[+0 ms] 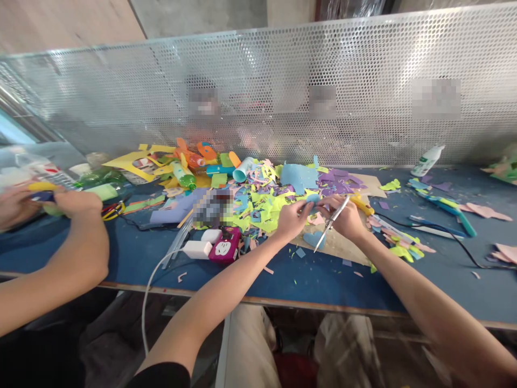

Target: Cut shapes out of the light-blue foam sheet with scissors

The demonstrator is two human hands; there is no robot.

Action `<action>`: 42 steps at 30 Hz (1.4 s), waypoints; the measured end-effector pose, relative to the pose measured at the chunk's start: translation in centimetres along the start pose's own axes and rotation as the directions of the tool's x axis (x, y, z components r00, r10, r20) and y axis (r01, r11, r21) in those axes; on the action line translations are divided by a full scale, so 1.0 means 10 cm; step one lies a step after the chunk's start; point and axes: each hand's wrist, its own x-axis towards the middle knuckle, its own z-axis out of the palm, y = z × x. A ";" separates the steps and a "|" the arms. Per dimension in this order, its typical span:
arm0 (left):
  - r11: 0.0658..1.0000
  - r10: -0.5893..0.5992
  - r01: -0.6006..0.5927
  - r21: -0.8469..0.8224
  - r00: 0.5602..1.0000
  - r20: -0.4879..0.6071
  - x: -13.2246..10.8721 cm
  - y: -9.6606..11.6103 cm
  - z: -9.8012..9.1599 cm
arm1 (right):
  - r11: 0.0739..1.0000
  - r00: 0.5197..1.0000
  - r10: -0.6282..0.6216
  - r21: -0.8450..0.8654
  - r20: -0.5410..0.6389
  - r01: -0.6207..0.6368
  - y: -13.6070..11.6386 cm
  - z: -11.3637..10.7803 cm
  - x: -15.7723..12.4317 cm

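Above the front part of the table, my left hand (pixel 291 221) is closed on a small piece of blue paper (pixel 312 199), pinched at the fingertips. Close beside it, my right hand (pixel 345 216) holds a pair of scissors (pixel 329 225), their blades slanting down and to the left. The right fingertips come near the blue paper; whether they touch it I cannot tell. Below the scissors a rounded blue paper piece (pixel 314 240) lies on a brown sheet (pixel 343 248). A yellow-handled tool (pixel 361 205) with a black cord lies just behind my right hand.
Yellow-green paper scraps (pixel 262 213) heap up behind my hands, with a blue sheet (pixel 299 178) on top. A pink box (pixel 225 245) and white charger (pixel 197 249) sit left. A co-worker's hand (pixel 76 200) works farther left. A white bottle (pixel 427 160) stands by the perforated screen (pixel 363 64).
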 end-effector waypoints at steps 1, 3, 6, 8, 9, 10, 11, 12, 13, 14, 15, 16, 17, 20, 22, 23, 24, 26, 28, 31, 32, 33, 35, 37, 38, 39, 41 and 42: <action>1.000 0.008 -0.008 0.003 1.000 0.002 -0.01 0.00 0.01 | 1.000 1.000 -0.003 -0.004 -0.001 0.003 0.00 0.00 0.00; 1.000 0.025 -0.025 0.008 1.000 0.007 -0.01 0.01 0.02 | 1.000 1.000 -0.002 -0.009 -0.002 0.002 0.01 0.00 -0.01; 0.998 0.048 -0.048 0.030 0.999 0.003 -0.01 0.00 0.03 | 1.000 1.000 -0.005 -0.025 0.025 0.006 0.04 0.00 -0.02; 0.996 0.071 -0.071 0.062 0.997 0.003 0.00 0.00 0.02 | 0.998 0.999 -0.011 -0.056 0.053 0.014 0.05 -0.01 -0.03; 0.994 0.082 -0.083 0.076 0.997 0.005 0.00 0.00 0.02 | 0.997 0.998 -0.014 -0.075 0.066 0.019 0.06 -0.01 -0.03; 0.992 0.091 -0.091 0.083 0.996 0.010 0.00 0.00 0.01 | 0.995 0.997 -0.016 -0.094 0.078 0.023 0.06 -0.01 -0.04; 0.992 0.094 -0.095 0.081 0.995 0.016 0.00 0.01 0.01 | 0.994 0.996 -0.018 -0.109 0.089 0.028 0.05 -0.01 -0.04; 0.993 0.090 -0.091 0.069 0.996 0.022 0.01 0.01 0.00 | 0.993 0.995 -0.019 -0.118 0.097 0.030 0.05 -0.01 -0.04; 0.995 0.081 -0.082 0.049 0.996 0.027 0.01 0.02 0.00 | 0.992 0.995 -0.016 -0.121 0.101 0.029 0.04 -0.01 -0.03; 0.997 0.070 -0.071 0.024 0.997 0.031 0.01 0.02 -0.01 | 0.993 0.994 -0.011 -0.118 0.105 0.024 0.03 -0.01 -0.03; 0.998 0.059 -0.059 -0.001 0.998 0.034 0.01 0.03 -0.01 | 0.994 0.995 -0.003 -0.107 0.104 0.014 0.02 -0.01 -0.03; 0.999 0.048 -0.047 -0.027 0.998 0.036 0.01 0.03 -0.01 | 0.996 0.995 0.009 -0.090 0.100 0.000 0.00 -0.01 -0.03; 0.998 0.037 -0.035 -0.054 0.999 0.036 0.01 0.04 -0.02 | 0.998 0.995 0.025 -0.066 0.093 -0.019 -0.01 -0.01 -0.03; 0.992 -0.002 0.004 -0.129 1.000 0.016 0.02 0.03 -0.02 | 0.993 0.993 0.112 0.037 0.042 -0.113 -0.05 -0.02 -0.02; 0.989 -0.027 0.026 -0.146 1.000 -0.010 0.02 0.02 -0.02 | 0.977 0.983 0.184 0.115 -0.022 -0.180 -0.06 -0.04 -0.01; 0.989 -0.035 0.031 -0.143 0.999 -0.022 0.03 0.01 -0.02 | 0.969 0.975 0.213 0.143 -0.058 -0.203 -0.06 -0.05 0.00; 0.990 -0.038 0.033 -0.136 0.999 -0.032 0.03 -0.01 -0.02 | 0.964 0.969 0.230 0.161 -0.091 -0.213 -0.06 -0.07 0.01; 0.992 -0.036 0.031 -0.122 0.999 -0.040 0.04 -0.03 -0.02 | 0.965 0.964 0.231 0.160 -0.132 -0.209 -0.05 -0.09 0.02; 0.994 -0.029 0.025 -0.111 0.999 -0.035 0.04 -0.04 -0.01 | 0.974 0.972 0.203 0.131 -0.121 -0.187 -0.04 -0.09 0.02; 0.995 -0.018 0.017 -0.095 1.000 -0.010 0.04 -0.03 -0.01 | 0.980 0.981 0.180 0.102 -0.071 -0.173 -0.04 -0.06 0.02; 0.996 -0.015 0.015 -0.090 1.000 0.000 0.04 -0.03 -0.01 | 0.979 0.981 0.183 0.098 -0.063 -0.176 -0.05 -0.05 0.01; 0.996 -0.013 0.013 -0.084 1.000 0.011 0.04 -0.02 -0.01 | 0.979 0.981 0.187 0.096 -0.059 -0.181 -0.06 -0.04 0.01; 0.997 -0.003 0.005 -0.073 0.999 0.032 0.03 0.00 -0.01 | 0.977 0.978 0.198 0.092 -0.064 -0.192 -0.07 -0.02 0.00; 0.998 0.012 -0.009 -0.062 0.999 0.046 0.03 0.00 0.00 | 0.968 0.970 0.232 0.117 -0.072 -0.223 -0.08 0.00 0.00; 0.998 0.017 -0.014 -0.058 0.999 0.048 0.02 0.01 0.00 | 0.957 0.961 0.265 0.146 -0.077 -0.252 -0.09 0.01 -0.01; 0.998 0.016 -0.014 -0.056 0.999 0.048 0.02 0.01 0.00 | 0.940 0.949 0.305 0.183 -0.080 -0.287 -0.09 0.02 -0.01; 0.998 0.003 -0.001 -0.058 0.999 0.040 0.01 0.00 0.00 | 0.900 0.921 0.383 0.254 -0.071 -0.355 -0.09 0.04 -0.02; 0.998 -0.004 0.006 -0.058 0.999 0.034 0.01 0.00 0.00 | 0.882 0.908 0.413 0.277 -0.065 -0.381 -0.09 0.05 -0.02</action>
